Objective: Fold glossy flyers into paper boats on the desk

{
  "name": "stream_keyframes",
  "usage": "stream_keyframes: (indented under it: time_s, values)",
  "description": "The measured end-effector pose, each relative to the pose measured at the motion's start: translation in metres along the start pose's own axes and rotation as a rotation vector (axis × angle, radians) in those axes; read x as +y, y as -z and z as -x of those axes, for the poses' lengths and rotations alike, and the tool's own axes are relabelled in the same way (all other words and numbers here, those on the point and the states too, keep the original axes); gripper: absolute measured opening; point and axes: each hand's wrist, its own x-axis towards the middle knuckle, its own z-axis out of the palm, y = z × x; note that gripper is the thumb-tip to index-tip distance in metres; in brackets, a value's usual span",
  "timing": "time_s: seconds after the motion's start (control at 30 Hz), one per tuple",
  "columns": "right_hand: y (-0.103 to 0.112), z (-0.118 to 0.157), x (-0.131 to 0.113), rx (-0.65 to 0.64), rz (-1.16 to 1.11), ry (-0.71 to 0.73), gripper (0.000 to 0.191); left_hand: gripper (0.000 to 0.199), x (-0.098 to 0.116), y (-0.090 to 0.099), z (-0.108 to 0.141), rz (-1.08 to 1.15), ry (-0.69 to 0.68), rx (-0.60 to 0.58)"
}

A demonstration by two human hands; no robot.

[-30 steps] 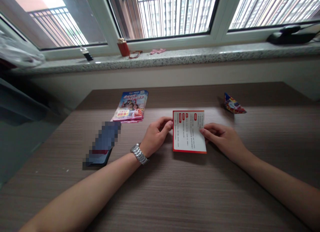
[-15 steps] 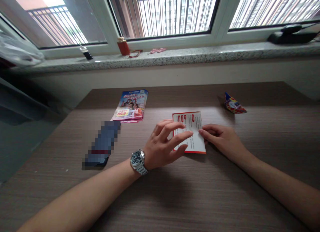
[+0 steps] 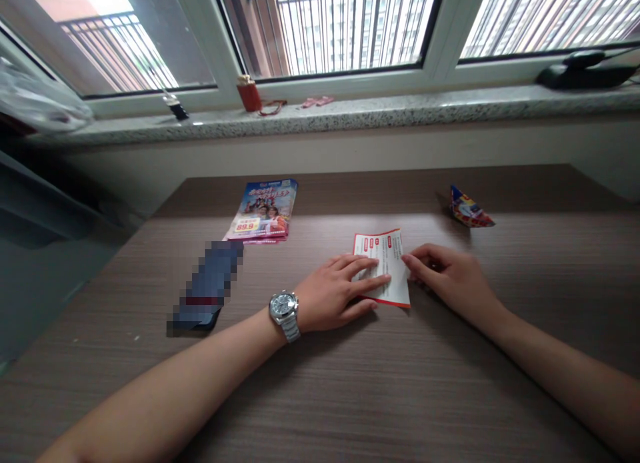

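A white leaflet [image 3: 397,286] with red edging and printed text lies on the table in front of me, its right edge slightly raised. My left hand [image 3: 343,290], wearing a silver wristwatch [image 3: 284,306], rests on the leaflet with fingers stretched out and covers its left part. At the right edge my right hand [image 3: 445,270] pinches the paper between thumb and curled fingers. Beyond that hand sits a small folded paper piece [image 3: 470,210], colourful and pointed like a boat.
At the back left of the wooden table [image 3: 310,396] lies a stack of flyers [image 3: 265,210]. A dark, pixelated flat object [image 3: 207,286] is nearer, beside my left forearm. Along the windowsill [image 3: 380,113] stand a red bottle-like item [image 3: 249,94] and a black device [image 3: 590,73].
My left hand has come down from above the leaflet and now lies flat on it. The leaflet has shifted slightly and bends at its right side. My right hand keeps its pinch.
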Motion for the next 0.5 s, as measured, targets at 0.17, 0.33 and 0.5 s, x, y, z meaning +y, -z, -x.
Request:
stream_keyframes:
  time_s: [0.17, 0.33, 0.5]
  values:
    - [0.005, -0.005, 0.007, 0.062, 0.255, 0.395, 0.013, 0.048, -0.001, -0.001, 0.001, 0.012, 0.022, 0.041]
    - [-0.002, -0.009, 0.017, -0.027, 0.285, 0.591, 0.015, 0.046, -0.001, -0.001, 0.001, 0.040, 0.031, 0.084]
    - [-0.004, -0.010, 0.020, -0.092, 0.264, 0.610, 0.016, 0.046, -0.002, 0.000, -0.001, 0.083, 0.010, 0.098]
